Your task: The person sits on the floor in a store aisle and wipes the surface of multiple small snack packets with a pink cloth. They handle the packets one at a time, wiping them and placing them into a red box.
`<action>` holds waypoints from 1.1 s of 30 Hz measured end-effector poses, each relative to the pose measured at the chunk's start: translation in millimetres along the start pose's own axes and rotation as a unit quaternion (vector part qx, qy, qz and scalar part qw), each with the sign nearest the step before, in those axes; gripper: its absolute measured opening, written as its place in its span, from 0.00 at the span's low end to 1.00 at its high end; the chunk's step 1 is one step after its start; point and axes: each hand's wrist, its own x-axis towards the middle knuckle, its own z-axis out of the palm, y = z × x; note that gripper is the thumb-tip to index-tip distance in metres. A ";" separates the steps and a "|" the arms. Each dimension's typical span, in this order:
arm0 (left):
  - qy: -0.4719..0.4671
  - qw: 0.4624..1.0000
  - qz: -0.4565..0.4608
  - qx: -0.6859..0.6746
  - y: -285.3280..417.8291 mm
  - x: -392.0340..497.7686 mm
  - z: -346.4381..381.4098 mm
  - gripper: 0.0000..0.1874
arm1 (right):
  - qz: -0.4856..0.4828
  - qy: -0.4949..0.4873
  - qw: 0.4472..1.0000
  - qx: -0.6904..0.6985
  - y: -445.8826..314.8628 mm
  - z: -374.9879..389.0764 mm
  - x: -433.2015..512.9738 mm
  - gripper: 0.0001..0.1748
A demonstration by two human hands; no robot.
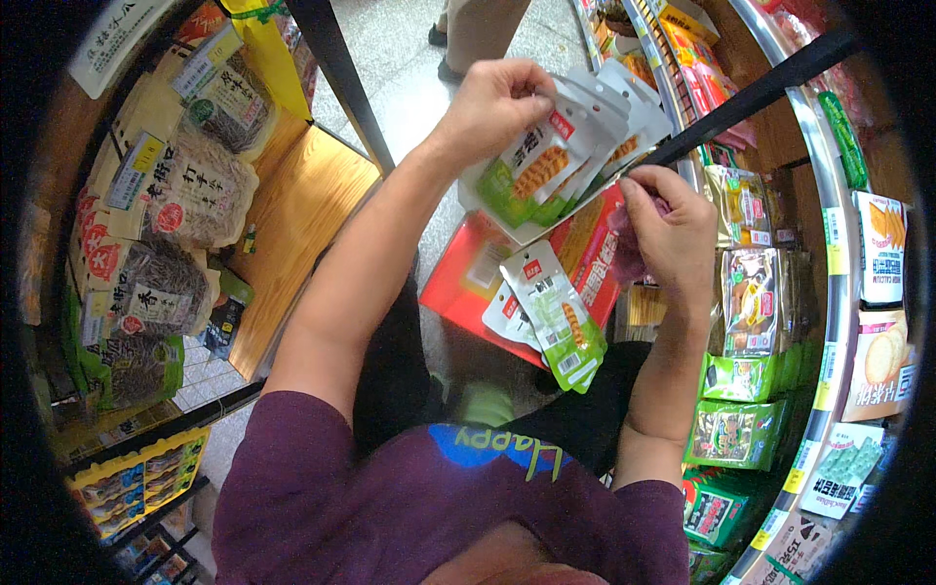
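Several white-and-green snack pouches (548, 157) stand in a row in an open box, and my left hand (504, 106) pinches the top edge of the front one. My right hand (669, 219) is at the box's right side, its fingers closed on a crumpled purple cloth (635, 241). Below the row lies a red cardboard box (468, 256). On top of it rest loose pouches, one white and green (556, 314) overlapping another (504, 314) that is partly hidden.
Bagged seeds (197, 190) with price tags hang at the left over a wooden shelf (314, 190). At the right, curved shelves hold packaged snacks (749, 300) behind a price rail (830, 292). A black bar (753, 95) crosses at upper right. A person's legs (479, 33) are at the top.
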 end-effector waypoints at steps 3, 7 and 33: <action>0.037 0.999 0.007 0.039 -3.4 0.5 5.2 0.08 | 0.041 -0.200 0.960 -0.192 6.2 -7.2 -8.3 0.13; 0.064 0.974 0.068 0.206 -5.0 -4.2 9.7 0.11 | -0.033 -0.390 0.848 -0.358 11.9 18.5 -24.4 0.26; -0.223 0.968 -0.081 -0.078 65.2 -54.9 79.1 0.29 | 0.191 -0.089 0.945 0.250 18.7 -51.8 -10.4 0.35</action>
